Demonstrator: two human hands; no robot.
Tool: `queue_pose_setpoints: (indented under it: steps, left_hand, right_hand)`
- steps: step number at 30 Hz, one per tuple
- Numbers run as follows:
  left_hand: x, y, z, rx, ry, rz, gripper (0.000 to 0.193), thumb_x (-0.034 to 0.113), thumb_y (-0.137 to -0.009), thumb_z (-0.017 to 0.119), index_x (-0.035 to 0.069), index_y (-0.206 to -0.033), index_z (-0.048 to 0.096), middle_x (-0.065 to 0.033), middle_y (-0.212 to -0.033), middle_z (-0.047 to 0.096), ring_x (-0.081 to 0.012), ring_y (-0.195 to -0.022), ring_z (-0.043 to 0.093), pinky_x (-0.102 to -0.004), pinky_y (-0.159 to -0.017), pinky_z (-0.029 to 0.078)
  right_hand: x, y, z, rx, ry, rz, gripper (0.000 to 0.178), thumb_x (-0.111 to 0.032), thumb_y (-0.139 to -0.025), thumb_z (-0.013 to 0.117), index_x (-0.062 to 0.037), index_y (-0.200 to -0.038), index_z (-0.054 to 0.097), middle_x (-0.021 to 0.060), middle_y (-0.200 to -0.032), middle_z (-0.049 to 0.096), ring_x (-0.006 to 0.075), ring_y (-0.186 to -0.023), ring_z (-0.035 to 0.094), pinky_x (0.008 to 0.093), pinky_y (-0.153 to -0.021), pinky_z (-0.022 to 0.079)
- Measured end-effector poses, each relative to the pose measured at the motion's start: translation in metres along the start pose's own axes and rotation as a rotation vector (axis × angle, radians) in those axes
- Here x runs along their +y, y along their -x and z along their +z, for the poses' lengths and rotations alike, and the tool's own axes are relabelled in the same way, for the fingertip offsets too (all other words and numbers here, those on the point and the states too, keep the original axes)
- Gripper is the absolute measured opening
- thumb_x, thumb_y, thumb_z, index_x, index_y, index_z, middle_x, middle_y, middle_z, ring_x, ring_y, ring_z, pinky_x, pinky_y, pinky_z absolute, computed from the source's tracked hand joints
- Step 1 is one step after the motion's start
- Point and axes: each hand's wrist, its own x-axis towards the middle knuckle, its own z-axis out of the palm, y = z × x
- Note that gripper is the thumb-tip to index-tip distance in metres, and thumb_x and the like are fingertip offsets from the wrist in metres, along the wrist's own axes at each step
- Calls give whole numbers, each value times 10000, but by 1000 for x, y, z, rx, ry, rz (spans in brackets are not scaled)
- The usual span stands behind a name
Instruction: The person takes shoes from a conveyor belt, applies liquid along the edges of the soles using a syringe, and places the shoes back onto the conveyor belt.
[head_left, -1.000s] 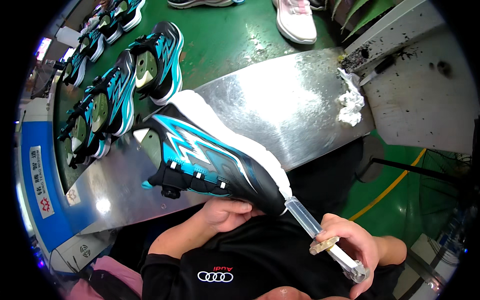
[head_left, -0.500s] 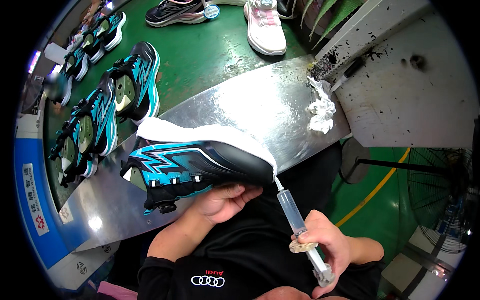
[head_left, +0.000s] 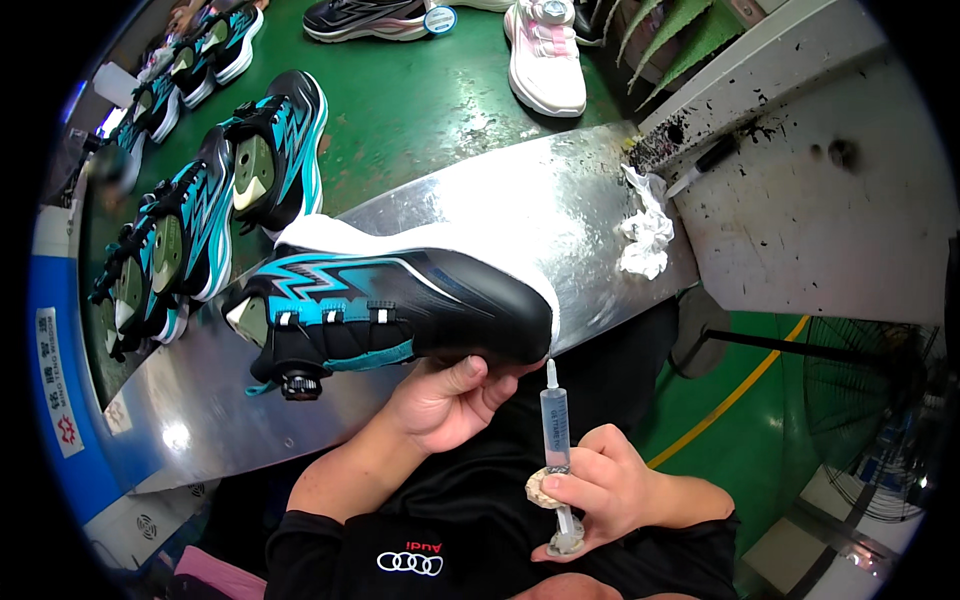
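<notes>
A black and turquoise sneaker (head_left: 440,290) lies on its side in front of me, its white sole away from me and its toe to the right. It has a dial on the near side and an olive-green last (head_left: 248,322) in its opening. My left hand (head_left: 445,405) supports the toe end from below, fingers curled against the upper. In my right hand (head_left: 605,480) is a clear plastic syringe (head_left: 555,425), gripped around its flange and plunger. Its narrow tip points up at the toe, by the edge where sole and upper meet; whether it touches I cannot tell.
Under the sneaker runs a metal ledge (head_left: 240,430). Several matching sneakers (head_left: 285,150) stand in a row on the green table (head_left: 420,130), left and back. A pink-white shoe (head_left: 545,65) stands farther off. Crumpled white tissue (head_left: 645,230) and a marker (head_left: 703,165) lie by the grey panel (head_left: 810,200).
The syringe has swung to a more upright angle and shifted left with my right hand, its tip moving along the toe edge. The sneaker has rolled slightly, showing more of its upper.
</notes>
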Motion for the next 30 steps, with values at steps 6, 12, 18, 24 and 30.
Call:
queue_pose_setpoints:
  steps: [6, 12, 18, 24, 30]
  left_hand:
    - [-2, 2, 3, -39, 20, 24, 435, 149, -867, 607, 62, -1271, 469, -139, -1239, 543, -284, -1151, 535, -274, -849, 543]
    - [-2, 5, 10, 10, 9, 27, 424, 163, -876, 599, 76, -1271, 473, -132, -1225, 557, -278, -1124, 556, -257, -804, 560]
    - [-1, 4, 11, -27, -6, 46, 392, 178, -889, 582, 80, -1257, 489, -130, -1223, 560, -268, -1116, 563, -257, -810, 557]
    - [1, 16, 7, 9, -20, 65, 388, 172, -884, 594, 81, -1252, 506, -122, -1213, 570, -278, -1152, 536, -303, -840, 526]
    - [-5, 42, -6, -61, -31, -33, 407, 137, -834, 645, 78, -1218, 526, -114, -1167, 597, -288, -1103, 561, -374, -865, 492]
  right_hand:
    - [2, -1, 12, 4, 124, -50, 675, -448, -628, 760, -56, -1128, 532, 104, -993, 579, 198, -650, 431, 289, -574, 381]
    - [6, 2, 20, 35, 216, -101, 672, -432, -644, 757, -62, -1149, 511, 105, -1009, 579, 197, -661, 434, 289, -570, 378]
    - [6, 4, 25, 22, 269, -90, 796, -517, -595, 783, -80, -1183, 472, 63, -980, 540, 196, -715, 434, 314, -626, 351]
    - [4, 1, 26, 60, 170, -136, 707, -487, -623, 760, -80, -1141, 502, 95, -923, 570, 220, -679, 461, 292, -575, 381]
    - [29, 23, 13, 222, 364, -205, 1057, -573, -602, 757, -97, -1380, 222, 159, -1074, 476, 302, -839, 411, 413, -703, 356]
